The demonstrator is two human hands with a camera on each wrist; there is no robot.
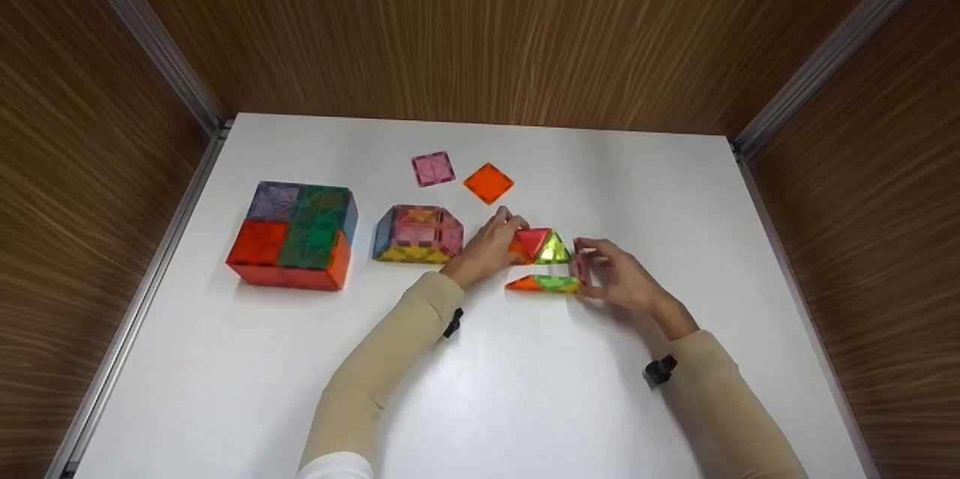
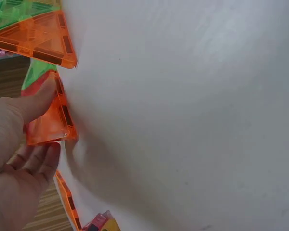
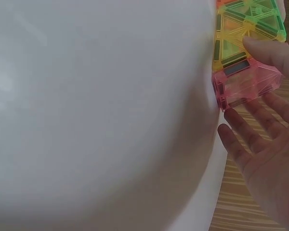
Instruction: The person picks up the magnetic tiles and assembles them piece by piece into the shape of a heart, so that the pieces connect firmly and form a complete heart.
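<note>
My left hand pinches the orange triangle tile of a small upright pyramid of red, orange and green triangles; the thumb lies on its face, with the fingers behind it. In front of the pyramid, a row of orange and green triangles lies flat. My right hand holds a pink tile upright at the right end of that row, next to a yellow-green triangle. Thumb and fingers pinch the pink tile.
A big flat block of red, green, purple and orange tiles sits at the left. A small tile box stands beside my left hand. Behind them lie a pink square and an orange square. Wooden walls enclose the white table.
</note>
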